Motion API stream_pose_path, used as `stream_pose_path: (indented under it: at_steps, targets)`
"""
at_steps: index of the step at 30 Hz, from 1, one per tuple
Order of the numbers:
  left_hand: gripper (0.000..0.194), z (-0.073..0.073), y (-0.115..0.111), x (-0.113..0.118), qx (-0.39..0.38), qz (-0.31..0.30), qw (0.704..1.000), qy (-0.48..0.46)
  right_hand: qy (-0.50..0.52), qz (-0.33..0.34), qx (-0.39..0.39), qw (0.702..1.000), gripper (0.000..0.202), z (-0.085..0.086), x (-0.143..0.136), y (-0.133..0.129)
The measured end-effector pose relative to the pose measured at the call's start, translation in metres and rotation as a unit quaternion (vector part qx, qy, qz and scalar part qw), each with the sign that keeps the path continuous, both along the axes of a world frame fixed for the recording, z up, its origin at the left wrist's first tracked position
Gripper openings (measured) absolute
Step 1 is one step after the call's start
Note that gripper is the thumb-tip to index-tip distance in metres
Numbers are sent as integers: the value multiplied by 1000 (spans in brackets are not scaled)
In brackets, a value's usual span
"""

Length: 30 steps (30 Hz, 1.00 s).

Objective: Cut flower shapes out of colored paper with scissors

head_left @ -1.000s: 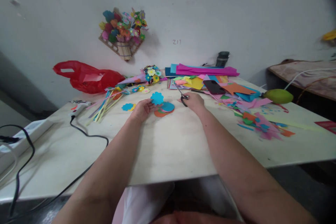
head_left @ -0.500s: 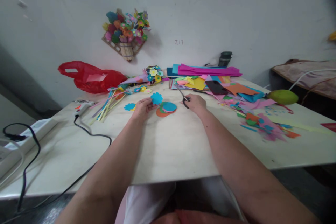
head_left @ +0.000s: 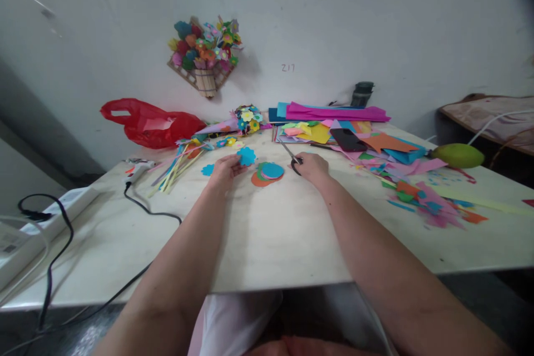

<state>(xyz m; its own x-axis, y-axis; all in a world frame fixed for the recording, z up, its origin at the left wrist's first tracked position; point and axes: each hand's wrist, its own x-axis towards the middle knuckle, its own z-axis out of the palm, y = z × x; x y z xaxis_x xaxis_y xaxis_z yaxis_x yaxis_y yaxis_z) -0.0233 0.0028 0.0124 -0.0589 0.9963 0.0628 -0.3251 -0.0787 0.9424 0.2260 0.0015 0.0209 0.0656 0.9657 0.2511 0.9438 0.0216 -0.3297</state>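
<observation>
Between the fingers of my left hand (head_left: 224, 171) is a blue scalloped paper flower (head_left: 247, 156). Another blue paper flower (head_left: 207, 169) lies on the table just left of that hand, partly hidden by it. My right hand (head_left: 312, 167) is closed on the black handles of a pair of scissors (head_left: 295, 160), whose blades point up and to the left. Between my hands rests a small pile of round paper pieces, with a blue circle (head_left: 272, 171) on top and an orange one (head_left: 261, 180) below.
Paper strips (head_left: 179, 167), a glue gun (head_left: 139, 171) and its cord lie left. A red bag (head_left: 154, 125) and paper bouquet (head_left: 248, 118) stand behind. On the right are a phone (head_left: 347, 139), paper scraps (head_left: 434, 203) and a green-yellow oval object (head_left: 459, 155).
My left hand has shifted slightly left relative to the round pieces, with the blue flower still in it. The whole view has moved a little, so the scene sits further right.
</observation>
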Motion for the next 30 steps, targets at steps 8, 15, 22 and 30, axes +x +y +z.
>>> stream_pose_path:
  at_steps: [8, 15, 22, 30]
  targets:
    - [24, 11, 1, -29, 63, 160, 984, 53, -15, 2, 1, 1000, 39, -1, -2, 0]
    - [28, 13, 0, -50, 90, 209, 972, 51, -19, -1, 2, 1000, 41, -3, -4, 1]
    - [33, 13, -4, -34, 93, 109, 987, 66, -23, 1, 12, 1000, 40, -3, -6, 0]
    - [36, 12, -2, -32, 84, 88, 989, 83, -22, 3, 10, 1000, 38, -2, -8, -2]
